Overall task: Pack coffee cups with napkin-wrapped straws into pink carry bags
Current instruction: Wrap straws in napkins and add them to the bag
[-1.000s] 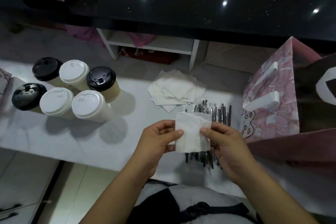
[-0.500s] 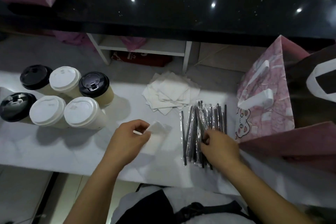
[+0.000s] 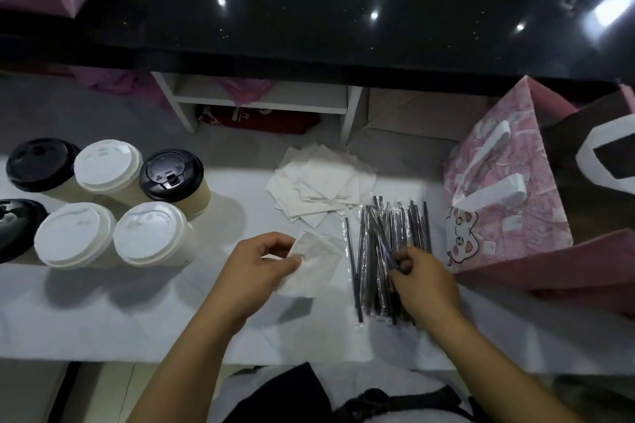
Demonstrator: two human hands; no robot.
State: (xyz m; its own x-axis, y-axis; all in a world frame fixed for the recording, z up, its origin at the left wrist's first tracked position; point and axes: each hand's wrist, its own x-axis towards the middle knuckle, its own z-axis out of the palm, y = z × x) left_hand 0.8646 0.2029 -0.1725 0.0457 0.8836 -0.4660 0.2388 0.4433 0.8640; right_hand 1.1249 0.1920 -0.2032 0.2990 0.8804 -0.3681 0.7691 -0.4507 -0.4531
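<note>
Napkin (image 3: 316,263) left hand (image 3: 254,271), straw (image 3: 382,243) right hand (image 3: 424,282)

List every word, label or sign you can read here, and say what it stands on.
"CAUTION": raised letters on the nearest white cup lid.
Black cup lid: tiny raised marks, too small to read.
Red package under the shelf: white print, blurred.
Pink carry bag: cartoon cat face, no readable words.
</note>
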